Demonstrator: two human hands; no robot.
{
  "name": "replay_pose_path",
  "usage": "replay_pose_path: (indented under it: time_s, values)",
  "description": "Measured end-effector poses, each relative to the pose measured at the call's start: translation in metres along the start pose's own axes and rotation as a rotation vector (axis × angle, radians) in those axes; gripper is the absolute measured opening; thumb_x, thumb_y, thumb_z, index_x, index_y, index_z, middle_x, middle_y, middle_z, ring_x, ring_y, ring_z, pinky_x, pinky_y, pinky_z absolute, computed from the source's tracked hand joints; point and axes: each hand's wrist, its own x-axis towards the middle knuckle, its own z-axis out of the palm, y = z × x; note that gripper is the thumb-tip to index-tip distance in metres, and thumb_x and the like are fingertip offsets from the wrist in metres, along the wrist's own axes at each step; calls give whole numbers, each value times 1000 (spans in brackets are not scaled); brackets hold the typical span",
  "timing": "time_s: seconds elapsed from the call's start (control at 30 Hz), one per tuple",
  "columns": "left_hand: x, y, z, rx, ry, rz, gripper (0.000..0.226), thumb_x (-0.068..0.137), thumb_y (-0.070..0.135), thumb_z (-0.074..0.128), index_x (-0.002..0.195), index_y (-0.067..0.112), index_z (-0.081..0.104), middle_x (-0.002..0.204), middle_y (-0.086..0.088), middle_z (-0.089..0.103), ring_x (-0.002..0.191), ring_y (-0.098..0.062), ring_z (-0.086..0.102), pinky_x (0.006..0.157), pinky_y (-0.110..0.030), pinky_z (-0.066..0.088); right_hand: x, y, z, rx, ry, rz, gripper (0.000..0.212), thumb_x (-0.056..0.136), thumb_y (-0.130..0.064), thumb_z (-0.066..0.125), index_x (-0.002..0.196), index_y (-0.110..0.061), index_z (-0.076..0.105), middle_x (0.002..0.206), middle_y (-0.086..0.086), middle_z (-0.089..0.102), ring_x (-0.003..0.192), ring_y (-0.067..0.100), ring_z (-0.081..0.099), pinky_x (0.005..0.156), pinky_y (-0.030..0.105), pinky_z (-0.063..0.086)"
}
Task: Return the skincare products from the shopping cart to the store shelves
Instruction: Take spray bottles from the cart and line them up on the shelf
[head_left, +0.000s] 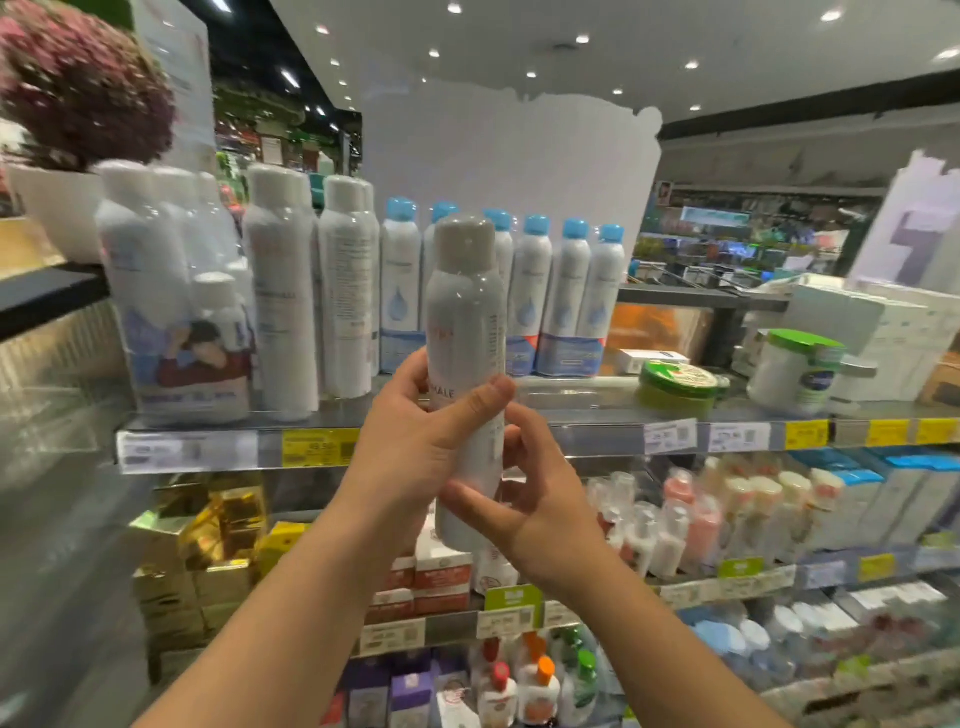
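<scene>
Both bare forearms reach up and forward from the bottom edge, converging at the middle. The left hand (415, 441) grips a tall white spray can with a grey cap (466, 332) around its middle, thumb laid across the front, fingers curled behind. The right hand (540, 499) sits just below and to the right, thumb pressing the can's lower part, fingers bent against its side.

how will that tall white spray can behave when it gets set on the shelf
The spray can looks rigid, so it probably won't flex where the left hand and right hand hold it. Tall and narrow, it may tip if bumped. Its glossy wrap could be slippery.
</scene>
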Motion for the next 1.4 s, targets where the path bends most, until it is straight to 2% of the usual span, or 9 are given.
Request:
replay_pose_path:
  time_s: [0.2,0.37,0.5,0.57,0.63,0.8,1.07,1.23,1.4]
  values:
    - [14,18,-50,-9,-17,81,37,86,14,74,121,29,71,114,-3,75,107,-24,72,87,-41,59,35,-3,34,88,14,-11,61,86,-31,82,135,-41,48,114,1,67,105,18,70,86,36,61]
    - [18,21,-77,-13,25,126,54,94,-11,58,137,21,60,128,-1,71,117,-21,69,98,-39,57,55,-7,56,281,4,105,40,99,-18,63,135,-33,51,115,-2,70,106,13,70,84,30,60]
    - [19,22,-89,78,27,164,53,94,-8,62,133,28,62,122,11,73,114,-11,69,87,-27,59,68,-14,69,336,-32,195,33,105,-12,45,127,-35,53,122,-1,67,112,18,65,89,35,56]
    - [20,23,-93,96,36,171,52,93,-5,64,130,31,63,121,13,73,113,-9,69,87,-27,59,72,-13,73,317,-57,181,33,102,-26,58,133,-34,51,123,-2,69,112,16,68,92,36,57]
    - [22,24,-96,102,46,176,49,93,-3,66,126,33,65,118,13,74,110,-8,70,86,-28,60,76,-12,75,230,-83,150,55,88,-42,76,135,-33,50,120,-6,72,112,14,70,96,38,57]
    - [30,29,-106,116,73,228,46,96,-1,63,128,32,65,117,9,75,112,-9,69,88,-29,60,92,-23,82,198,12,73,49,86,-22,83,129,-26,58,111,-1,74,101,12,73,84,31,61]
    - [42,22,-119,168,134,230,40,96,15,67,130,37,67,123,4,72,121,-10,64,101,-33,53,131,-38,91,10,93,29,46,82,-23,87,123,-20,65,105,-6,76,95,6,73,86,33,63]
    - [43,19,-126,195,130,193,38,100,12,62,126,40,65,121,8,72,114,0,65,94,-20,49,149,-34,96,-73,130,30,42,82,-24,87,117,-23,66,104,-8,76,94,5,73,86,33,63]
    - [46,18,-131,216,118,173,40,100,14,61,125,46,60,124,17,69,118,4,62,94,-17,47,162,-21,104,-88,145,51,69,77,-20,89,134,-19,51,106,-4,76,96,7,74,91,36,62]
